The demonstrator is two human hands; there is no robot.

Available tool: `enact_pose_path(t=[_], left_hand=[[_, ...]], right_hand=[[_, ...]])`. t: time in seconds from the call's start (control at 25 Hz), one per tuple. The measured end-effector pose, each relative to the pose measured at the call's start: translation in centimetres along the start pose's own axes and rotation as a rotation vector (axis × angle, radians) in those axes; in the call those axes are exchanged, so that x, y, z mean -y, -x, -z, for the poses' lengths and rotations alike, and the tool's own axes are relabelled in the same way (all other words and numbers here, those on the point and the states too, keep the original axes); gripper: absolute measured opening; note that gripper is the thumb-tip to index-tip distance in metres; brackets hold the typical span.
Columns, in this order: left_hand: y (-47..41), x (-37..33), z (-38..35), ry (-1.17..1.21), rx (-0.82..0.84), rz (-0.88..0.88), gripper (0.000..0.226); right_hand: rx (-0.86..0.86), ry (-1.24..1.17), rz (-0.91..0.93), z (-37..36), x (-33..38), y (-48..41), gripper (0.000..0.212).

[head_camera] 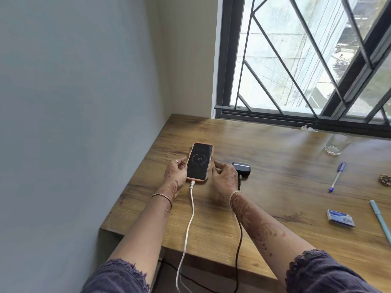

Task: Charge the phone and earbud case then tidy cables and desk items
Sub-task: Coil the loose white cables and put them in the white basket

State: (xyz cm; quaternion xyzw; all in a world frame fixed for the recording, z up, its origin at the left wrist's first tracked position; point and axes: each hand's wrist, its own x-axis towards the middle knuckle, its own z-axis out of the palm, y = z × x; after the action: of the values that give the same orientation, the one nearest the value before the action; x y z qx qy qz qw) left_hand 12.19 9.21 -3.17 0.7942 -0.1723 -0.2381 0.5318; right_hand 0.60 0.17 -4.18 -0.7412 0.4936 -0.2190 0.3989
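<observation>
A phone (200,160) in a peach case lies face up on the wooden desk (275,187), its screen showing an 80 charge dial. A white cable (190,214) is plugged into its near end and runs off the desk's front edge. My left hand (174,173) holds the phone's left edge with thumb and fingers curled round it. My right hand (225,177) hovers just right of the phone, fingers relaxed and spread, holding nothing. Behind it sits the dark earbud case (243,169) with a black cable (240,229) leading from it off the desk.
A glass tumbler (337,144) stands at the back right near the window sill. A blue pen (337,176), a small blue-and-white box (340,217), a light blue pen (380,218) and a small brown object (385,179) lie on the right. A wall borders the desk's left side.
</observation>
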Motion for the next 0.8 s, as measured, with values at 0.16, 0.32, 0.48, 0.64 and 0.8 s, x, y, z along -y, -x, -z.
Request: enact_pose_path(t=[0.16, 0.32, 0.48, 0.64, 0.8], left_hand=[[1.9, -0.6, -1.0, 0.006, -0.037, -0.028, 0.034], [3.5, -1.0, -2.7, 0.000, -0.070, -0.082, 0.031], [4.6, -1.4, -5.4, 0.038, 0.010, -0.112, 0.028], [4.5, -2.2, -8.2, 0.031, 0.128, -0.091, 0.028], [3.2, -2.4, -10.7, -0.022, 0.240, -0.042, 0.034]], right_hand=[[-0.077, -0.110, 0.086, 1.8, -0.7, 0.9, 0.029], [-0.162, -0.155, 0.093, 4.5, -2.3, 1.5, 0.023], [-0.229, -0.119, 0.036, 6.1, -4.8, 1.6, 0.024], [-0.277, -0.042, -0.010, 7.4, -6.4, 0.7, 0.023], [-0.275, 0.088, -0.108, 7.5, -7.5, -0.6, 0.027]])
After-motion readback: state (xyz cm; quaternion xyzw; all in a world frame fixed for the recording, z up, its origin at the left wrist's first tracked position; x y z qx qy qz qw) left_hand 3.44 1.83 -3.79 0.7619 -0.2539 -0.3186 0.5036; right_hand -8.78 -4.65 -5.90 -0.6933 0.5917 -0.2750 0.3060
